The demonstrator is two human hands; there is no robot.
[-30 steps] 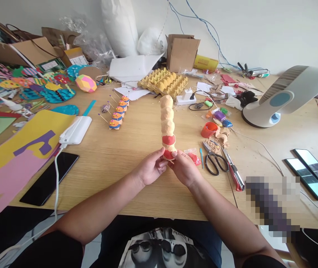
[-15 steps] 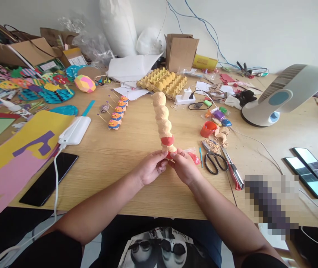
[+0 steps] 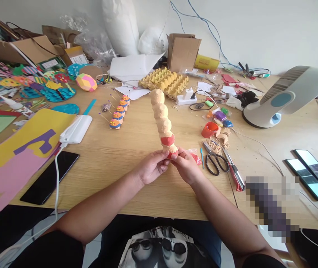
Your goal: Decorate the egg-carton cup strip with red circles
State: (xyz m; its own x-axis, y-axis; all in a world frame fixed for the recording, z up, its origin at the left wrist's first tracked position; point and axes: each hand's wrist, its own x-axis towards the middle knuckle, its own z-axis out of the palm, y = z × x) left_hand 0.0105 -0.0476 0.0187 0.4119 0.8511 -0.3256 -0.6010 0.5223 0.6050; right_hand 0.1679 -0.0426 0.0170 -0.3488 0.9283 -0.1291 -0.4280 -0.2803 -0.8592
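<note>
A strip of egg-carton cups coated in pale yellow clay points away from me over the table. Red clay covers part of one cup near its close end, and more red sits at the very end between my fingers. My left hand pinches that end from the left. From the right my right hand grips it, thumb on the red part. Behind the right hand lies a clear bag of red clay, beside a small blue stick.
Scissors and a red utility knife lie right of my hands. Further off are a red cup, a white fan and yellow egg trays. A finished-looking orange-and-blue caterpillar, a power bank and a phone are leftward.
The view has shifted slightly. My right thumb has moved a little, showing more of the red at the near end; both hands keep hold of the strip.
</note>
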